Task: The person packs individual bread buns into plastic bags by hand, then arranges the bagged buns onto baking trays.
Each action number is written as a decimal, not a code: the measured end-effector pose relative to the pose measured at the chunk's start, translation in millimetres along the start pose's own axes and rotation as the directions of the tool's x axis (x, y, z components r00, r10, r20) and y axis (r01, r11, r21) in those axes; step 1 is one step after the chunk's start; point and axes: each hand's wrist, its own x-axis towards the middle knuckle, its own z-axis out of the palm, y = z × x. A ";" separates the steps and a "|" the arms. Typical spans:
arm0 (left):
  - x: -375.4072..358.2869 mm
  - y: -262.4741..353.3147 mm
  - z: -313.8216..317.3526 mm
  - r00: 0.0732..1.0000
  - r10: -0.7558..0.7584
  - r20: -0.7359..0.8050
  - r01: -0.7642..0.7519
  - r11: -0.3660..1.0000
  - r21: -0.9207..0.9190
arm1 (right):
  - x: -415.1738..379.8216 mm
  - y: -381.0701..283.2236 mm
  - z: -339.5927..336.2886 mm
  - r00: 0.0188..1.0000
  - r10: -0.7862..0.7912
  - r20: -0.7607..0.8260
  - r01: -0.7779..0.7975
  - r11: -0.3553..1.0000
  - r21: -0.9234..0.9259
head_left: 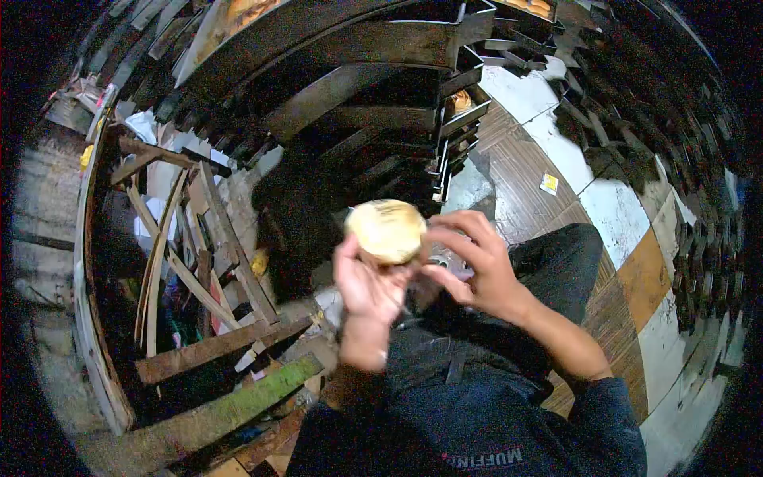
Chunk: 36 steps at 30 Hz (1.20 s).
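Note:
A round, pale yellow object, bun-like with faint brown marks on its face [387,230], is held up in front of the dark clothing. My left hand [369,282] grips it from below and from its left side. Close to its right edge is my right hand [477,258], with curved, parted fingers. Something clear, perhaps plastic, shows behind the right fingers, too blurred to make out.
Dark stacked trays [381,40] rise ahead, some with baked goods at the top. Broken wood strips [195,278] and a mossy beam [230,405] lie at the left. A small yellow-and-white packet [549,184] lies on the patchwork floor [528,171] at the right.

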 end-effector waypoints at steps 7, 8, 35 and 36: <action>-1.9 -59.4 -41.8 0.699 0.692 0.178 -0.665 0.539 0.518 | -7.7 -2.9 19.5 0.869 0.390 -0.306 -0.245 0.874 0.420; -4.4 -44.0 -48.0 0.661 0.697 0.280 -0.644 0.334 0.688 | -7.7 -2.9 19.4 0.882 0.400 -0.248 -0.271 0.862 0.428; -10.4 -7.7 -149.1 0.759 0.642 -0.107 -0.282 0.473 0.835 | -45.5 50.3 113.2 0.773 0.625 -0.110 -0.619 0.781 0.087; -28.7 -19.1 -178.2 0.787 0.610 -0.095 -0.105 0.285 0.953 | -73.9 52.4 118.4 0.734 0.677 -0.049 -0.673 0.735 0.080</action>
